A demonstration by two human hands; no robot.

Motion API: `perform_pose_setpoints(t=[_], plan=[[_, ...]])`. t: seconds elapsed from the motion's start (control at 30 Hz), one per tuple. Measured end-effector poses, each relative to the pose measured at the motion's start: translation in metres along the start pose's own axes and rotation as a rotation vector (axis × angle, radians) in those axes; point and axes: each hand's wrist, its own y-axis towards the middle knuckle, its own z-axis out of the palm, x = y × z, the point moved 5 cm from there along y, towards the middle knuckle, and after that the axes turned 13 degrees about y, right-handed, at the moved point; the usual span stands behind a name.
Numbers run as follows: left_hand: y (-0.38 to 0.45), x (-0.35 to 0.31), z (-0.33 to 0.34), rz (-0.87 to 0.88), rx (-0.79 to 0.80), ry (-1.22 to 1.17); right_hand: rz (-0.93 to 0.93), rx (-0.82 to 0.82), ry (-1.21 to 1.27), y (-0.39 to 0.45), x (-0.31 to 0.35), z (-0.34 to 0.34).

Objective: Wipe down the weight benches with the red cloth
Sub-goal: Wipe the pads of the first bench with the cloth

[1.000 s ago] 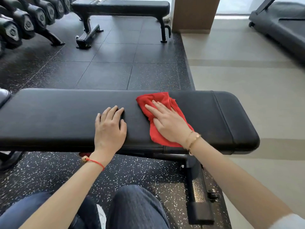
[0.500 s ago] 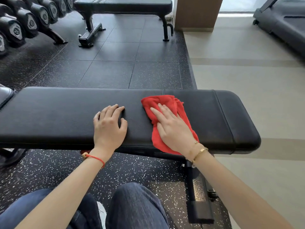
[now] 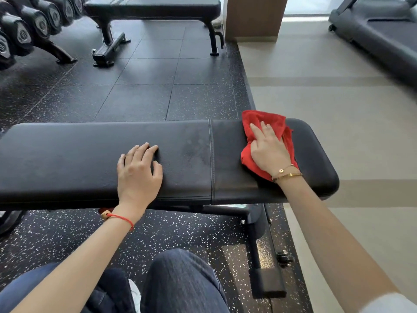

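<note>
Along the near bench (image 3: 67, 159), taken from its left end, the long pad lies bare and dull, and I judge it to be the part I would come back over once the short end is done. Further right on that pad my left hand (image 3: 137, 175) rests flat, fingers loosely spread and gripping nothing; I would keep it there as a brace, pressing only enough to steady my reach. Just right of that hand, before the seam (image 3: 211, 159) of the bench, a faint mottled patch shows on the vinyl; whether it is damp or smear I cannot tell, so I would plan a pass across it. Beyond the seam, on the short end pad, the red cloth (image 3: 266, 122) lies bunched under my right hand (image 3: 268, 150), its far edge poking past the bench's far side. That hand presses down on the cloth with fingers fairly straight, more a flat push than a pinch. To do this stroke well I would spread the cloth flatter so more of it meets the pad, keep the palm low, and carry overlapping strokes out to the rounded right end and over the near and far edges. The risk, as I judge it, is the bunched cloth skating on a ridge and leaving streaks. Well behind the near bench a second bench (image 3: 153, 6) waits for the same treatment.
</note>
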Motion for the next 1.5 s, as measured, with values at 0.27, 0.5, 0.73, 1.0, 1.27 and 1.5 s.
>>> perform_pose_setpoints(t=[0.27,0.5,0.73,1.0,1.27,1.5], plan=[[-0.001,0.003,0.001,0.016,-0.008,-0.003,0.104,-0.075,0.059,-0.049,-0.056,-0.027],[-0.001,-0.003,-0.001,0.004,-0.007,0.003,0.211,-0.087,0.144,0.008,-0.068,-0.034],[-0.001,-0.001,0.001,0.005,0.001,0.003,-0.102,0.018,-0.031,0.026,0.036,0.019],[0.0,0.004,-0.002,0.017,0.023,-0.027,-0.433,0.202,0.11,-0.012,0.143,0.072],[0.015,0.068,-0.018,-0.065,-0.018,0.034,-0.311,0.221,0.121,0.035,0.165,0.079],[0.027,0.104,-0.013,-0.135,-0.004,0.054,-0.608,0.328,0.127,-0.019,0.215,0.105]])
